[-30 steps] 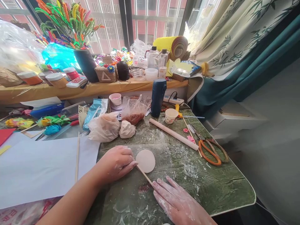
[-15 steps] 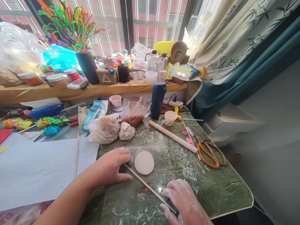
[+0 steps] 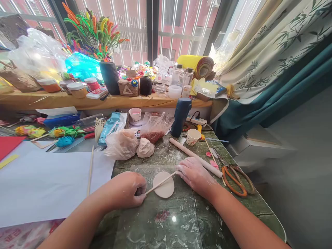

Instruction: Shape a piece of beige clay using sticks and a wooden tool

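Note:
A thin wooden stick (image 3: 158, 185) runs slantwise across a flat, pale disc of clay (image 3: 166, 191). My left hand (image 3: 133, 188) is closed on the stick's near-left end, with fingers curled. At its far-right end my right hand (image 3: 193, 174) pinches it, white powder on the fingers. Whether the stick presses into the disc or hovers just above it, I cannot tell. Under the disc lies a clear sheet (image 3: 145, 224) smeared with white. Behind sits a lump of the same pale clay (image 3: 145, 148), touching a plastic bag (image 3: 121, 144).
A pale rolling pin (image 3: 207, 165) lies beyond my right hand, with orange-handled scissors (image 3: 242, 180) to its right. A paper cup (image 3: 193, 137) and a dark blue flask (image 3: 181, 117) stand behind. White paper (image 3: 52, 186) covers the left side. A crowded windowsill (image 3: 145, 101) spans the back.
My right hand has moved up and away from me, swinging the stick from beside the disc to across it. My left hand has closed on the other end. The view has shifted slightly.

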Tool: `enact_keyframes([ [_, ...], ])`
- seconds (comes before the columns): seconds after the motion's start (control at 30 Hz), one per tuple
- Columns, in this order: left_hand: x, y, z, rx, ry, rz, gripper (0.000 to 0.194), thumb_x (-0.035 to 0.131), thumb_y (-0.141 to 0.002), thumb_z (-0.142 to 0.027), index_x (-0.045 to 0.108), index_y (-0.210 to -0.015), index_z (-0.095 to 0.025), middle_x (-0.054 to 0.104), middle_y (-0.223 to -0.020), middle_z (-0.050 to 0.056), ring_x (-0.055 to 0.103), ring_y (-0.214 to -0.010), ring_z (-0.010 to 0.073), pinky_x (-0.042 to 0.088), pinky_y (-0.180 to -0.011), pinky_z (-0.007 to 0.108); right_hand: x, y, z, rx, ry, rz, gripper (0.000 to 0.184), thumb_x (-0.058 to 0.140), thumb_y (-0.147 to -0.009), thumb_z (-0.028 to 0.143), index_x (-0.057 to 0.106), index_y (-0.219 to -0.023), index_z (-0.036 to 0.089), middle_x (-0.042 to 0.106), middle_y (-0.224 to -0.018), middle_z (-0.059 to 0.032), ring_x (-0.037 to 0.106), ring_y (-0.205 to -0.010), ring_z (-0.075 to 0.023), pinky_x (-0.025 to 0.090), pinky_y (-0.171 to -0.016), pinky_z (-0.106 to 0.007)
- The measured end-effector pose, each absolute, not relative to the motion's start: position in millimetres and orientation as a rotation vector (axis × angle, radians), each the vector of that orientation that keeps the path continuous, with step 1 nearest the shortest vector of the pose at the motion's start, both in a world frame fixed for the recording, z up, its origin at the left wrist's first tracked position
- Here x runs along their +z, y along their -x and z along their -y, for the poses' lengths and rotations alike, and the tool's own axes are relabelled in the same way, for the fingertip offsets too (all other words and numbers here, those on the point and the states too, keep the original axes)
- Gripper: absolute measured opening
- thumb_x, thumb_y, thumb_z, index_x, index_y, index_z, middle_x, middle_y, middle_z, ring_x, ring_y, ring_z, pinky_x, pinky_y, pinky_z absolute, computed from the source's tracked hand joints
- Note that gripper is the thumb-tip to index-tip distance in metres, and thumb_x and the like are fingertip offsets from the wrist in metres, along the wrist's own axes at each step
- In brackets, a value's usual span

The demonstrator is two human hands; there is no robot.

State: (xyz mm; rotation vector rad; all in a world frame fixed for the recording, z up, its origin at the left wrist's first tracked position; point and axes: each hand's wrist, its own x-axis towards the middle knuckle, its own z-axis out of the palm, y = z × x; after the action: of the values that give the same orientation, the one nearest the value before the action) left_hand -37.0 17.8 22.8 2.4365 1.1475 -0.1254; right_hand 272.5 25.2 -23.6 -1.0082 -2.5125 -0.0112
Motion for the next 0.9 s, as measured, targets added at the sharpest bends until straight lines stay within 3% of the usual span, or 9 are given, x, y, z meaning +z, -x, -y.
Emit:
enact_keyframes([
  [0.43, 27, 46, -25, -0.153, -2.385, -1.211, 0.023, 0.061, -0.09, -0.039, 0.063, -0.073, -0.023, 0.071, -0.071, -0.001, 0.061, -0.06, 0.0182, 0.027, -0.051, 0.027, -46, -256, -58, 0.1, 1.0, 2.453, 0.017, 0.057, -0.102, 0.02, 0.069, -0.113, 0.02, 0.07, -0.112, -0.0105, 0.063, -0.107, -0.0256, 0.051, -0.095, -0.044],
  [0.6, 22, 46, -28, -0.184, -2.426, -1.156, 0.022, 0.058, -0.091, -0.035, 0.063, -0.073, -0.024, 0.071, -0.07, -0.001, 0.061, -0.061, 0.0184, 0.025, -0.052, 0.028, -45, -257, -55, 0.136, 0.986, 2.431, 0.021, 0.057, -0.102, 0.021, 0.07, -0.117, 0.019, 0.073, -0.113, -0.0103, 0.064, -0.108, -0.0257, 0.052, -0.096, -0.045],
  [0.9, 22, 41, -24, -0.201, -2.457, -1.115, 0.027, 0.064, -0.09, -0.039, 0.06, -0.069, -0.023, 0.069, -0.07, -0.002, 0.059, -0.063, 0.0176, 0.024, -0.053, 0.029, -49, -270, -34, 0.197, 0.981, 2.44, 0.034, 0.053, -0.102, 0.022, 0.061, -0.135, 0.02, 0.067, -0.137, -0.0099, 0.057, -0.132, -0.0284, 0.047, -0.111, -0.052],
])
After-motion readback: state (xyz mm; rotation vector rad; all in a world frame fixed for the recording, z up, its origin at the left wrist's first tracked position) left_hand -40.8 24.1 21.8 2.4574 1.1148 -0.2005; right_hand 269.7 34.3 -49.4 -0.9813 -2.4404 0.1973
